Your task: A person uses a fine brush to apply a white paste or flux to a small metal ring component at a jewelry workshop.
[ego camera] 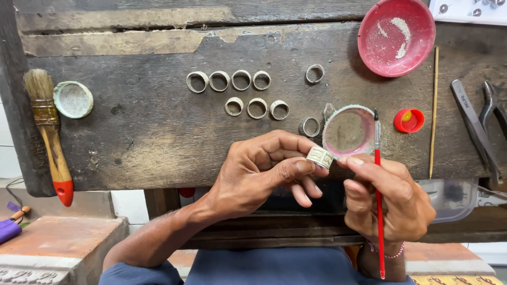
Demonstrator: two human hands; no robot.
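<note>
My left hand [264, 171] pinches a wide silver ring [320, 157] with a patterned band between thumb and fingers, in front of the worn wooden bench [148, 132]. My right hand [388, 198] touches the ring with its fingertips and holds a thin red-handled brush [378, 200] upright, its dark tip near a small pink dish [348, 130]. Several plain silver rings [242, 80] lie in two rows on the bench beyond my hands, with two more [315, 74] off to the right.
A red bowl [396, 36] with white powder sits at the back right. A red bottle cap [409, 120], a thin wooden stick [434, 105] and pliers [483, 121] lie to the right. A wide paintbrush [50, 129] and a pale lid [73, 99] lie at left.
</note>
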